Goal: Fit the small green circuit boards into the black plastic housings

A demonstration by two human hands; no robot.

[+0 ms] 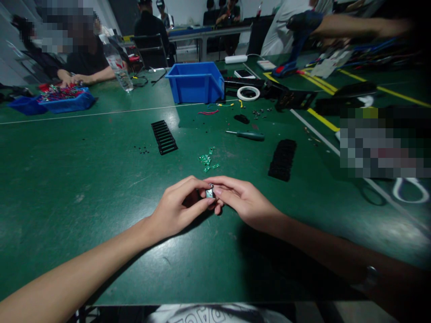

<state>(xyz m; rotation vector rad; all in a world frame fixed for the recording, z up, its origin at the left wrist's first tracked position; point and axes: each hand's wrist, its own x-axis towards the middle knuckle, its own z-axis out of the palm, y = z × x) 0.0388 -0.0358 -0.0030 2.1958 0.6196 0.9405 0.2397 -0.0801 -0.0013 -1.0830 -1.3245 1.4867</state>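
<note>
Both hands meet over the near middle of the green surface [67,179]. The left hand [177,208] and the right hand [244,202] pinch one small metal part [210,193] between thumb and fingertips, so each grip is closed on that part. The part sits just above the surface, between the two hands; its detail is too small to tell.

Just beyond the hands lies a scatter of small green pieces [208,161]. Farther toward the middle of the surface a screwdriver [247,134] with a green handle lies flat. To its left a black slotted strip [164,137] lies alone, with a few tiny black bits [143,149] near it. To the right of the green pieces sits a black ridged block [283,159].

Toward the far edge stands a blue bin [195,83], with a white tape roll [248,93] beside it on the right. At the far left corner a shallow blue tray [67,101] holds mixed small parts, and another person's hands [72,80] rest at it. A clear plastic bottle [117,65] stands near that tray.
</note>
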